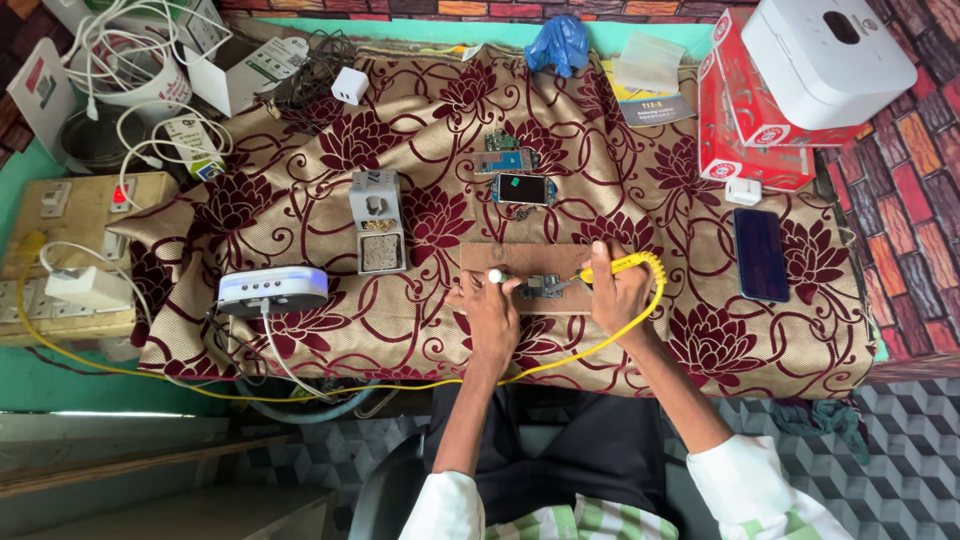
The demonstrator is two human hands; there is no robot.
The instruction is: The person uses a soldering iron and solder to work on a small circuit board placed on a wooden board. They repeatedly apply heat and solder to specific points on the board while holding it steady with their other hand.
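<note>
— What does each hand grip?
— The right hand (618, 290) closes around a yellow soldering iron (622, 264); the left hand (490, 308) pinches a white-tipped tool (497, 276).
— And the circuit board (545, 287)?
— On the wooden board (520, 262), near the table's front edge.

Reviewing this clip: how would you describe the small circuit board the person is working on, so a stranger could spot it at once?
Start at the floral cloth covering the table, then find the brown board near its front edge. The small circuit board lies on it between the left hand and the right hand. Unlike the two phone parts further back, it sits at the yellow-handled tool's tip.
</note>
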